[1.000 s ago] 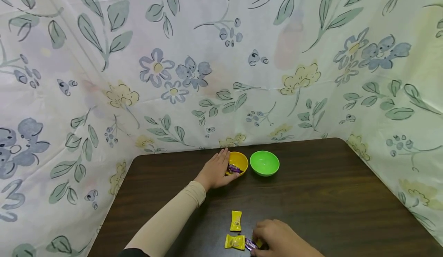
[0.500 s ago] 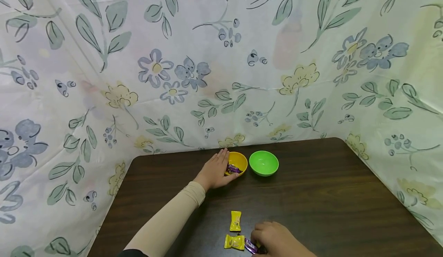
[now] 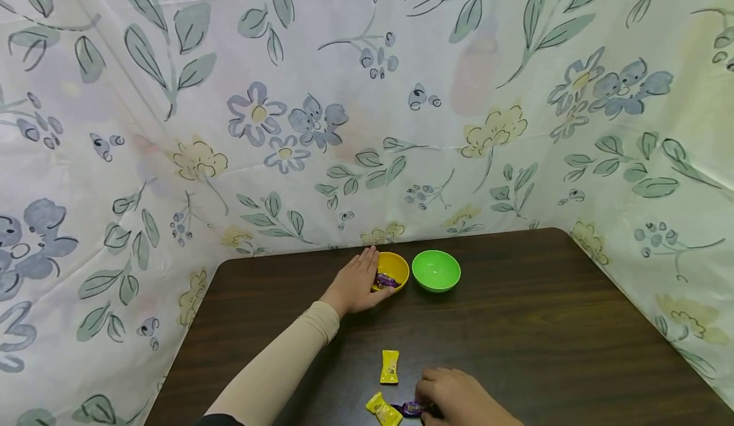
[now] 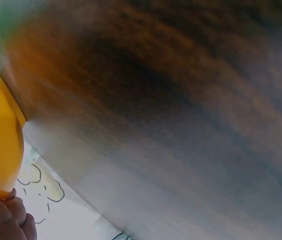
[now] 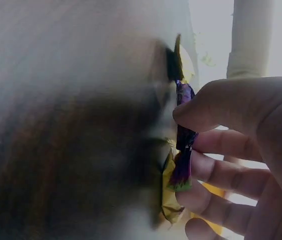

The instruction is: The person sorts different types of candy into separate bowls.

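Yel. bowl (image 3: 395,265) smooth plastic, purple wrapper (image 5: 184,140) glossy – table (image 3: 516,324) wood-grain w/ sheen, backdrop (image 3: 367,120) matt cloth.

Head view: left hand (image 3: 354,286) blocks the left side of the yellow bowl (image 3: 397,264), and the purple candy (image 3: 410,409) at bottom centre disappears behind the right hand (image 3: 459,395), with that forearm chopped by the bottom edge. Print on the yellow candies (image 3: 389,367) is too tiny to read. Left wrist cam just smears the tabletop (image 4: 181,125), cuts off the bowl at far left, and the green patch (image 4: 3,22) upper left is pure blur.
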The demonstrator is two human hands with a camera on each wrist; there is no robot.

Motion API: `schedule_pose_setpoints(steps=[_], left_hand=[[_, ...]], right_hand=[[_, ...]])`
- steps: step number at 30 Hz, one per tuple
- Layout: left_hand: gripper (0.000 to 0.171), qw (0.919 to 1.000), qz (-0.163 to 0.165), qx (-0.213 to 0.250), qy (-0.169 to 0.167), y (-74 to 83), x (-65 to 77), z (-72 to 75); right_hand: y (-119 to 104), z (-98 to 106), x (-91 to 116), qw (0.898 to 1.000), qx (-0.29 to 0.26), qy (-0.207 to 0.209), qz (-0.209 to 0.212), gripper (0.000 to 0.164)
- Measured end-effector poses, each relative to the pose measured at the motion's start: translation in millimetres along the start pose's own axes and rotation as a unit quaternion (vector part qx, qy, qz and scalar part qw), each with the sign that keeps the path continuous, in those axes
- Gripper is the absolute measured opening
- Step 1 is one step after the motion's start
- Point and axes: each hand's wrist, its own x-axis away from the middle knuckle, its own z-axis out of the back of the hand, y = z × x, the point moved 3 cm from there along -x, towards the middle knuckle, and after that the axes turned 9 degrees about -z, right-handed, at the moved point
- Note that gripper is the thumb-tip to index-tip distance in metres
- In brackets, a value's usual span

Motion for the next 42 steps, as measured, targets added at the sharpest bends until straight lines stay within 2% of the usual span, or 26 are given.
schedule_pose_setpoints(steps=[6, 9, 16, 27, 34, 42], left_hand=[[0.102, 1.0000, 0.002, -0.001, 0.000, 0.1, 0.2, -1.4], [0.102, 1.0000, 0.003, 0.004, 0.005, 1.0, 0.4, -0.1], [0.101, 1.0000, 0.002, 0.005, 0.006, 2.8, 0.3, 0.5], [0.102, 0.9999, 0.003, 0.009, 0.005, 2.9, -0.9, -1.1], [0.102, 0.9999, 0.008, 0.010, -0.003, 1.2, 1.3, 4.1], [0.102, 0.9998, 0.005, 0.019, -0.001, 1.5, 1.2, 2.7]], right_hand=[[3.9, 8.2, 2.6, 0.998, -0.054, -0.013, -0.033, 0.009], [7.8, 12.6, 4.2, 0.996, -0.082, -0.007, -0.039, 0.008], [19.5, 21.7, 8.4, 0.989, -0.140, 0.052, -0.018, 0.011], [43.5, 44.6, 0.5, 0.983, -0.109, 0.138, -0.060, 0.015], [60.5, 55.6, -21.5, 0.974, -0.096, 0.184, -0.092, 0.016], [66.7, 65.0, -44.7, 0.968, -0.073, 0.215, -0.109, 0.014]])
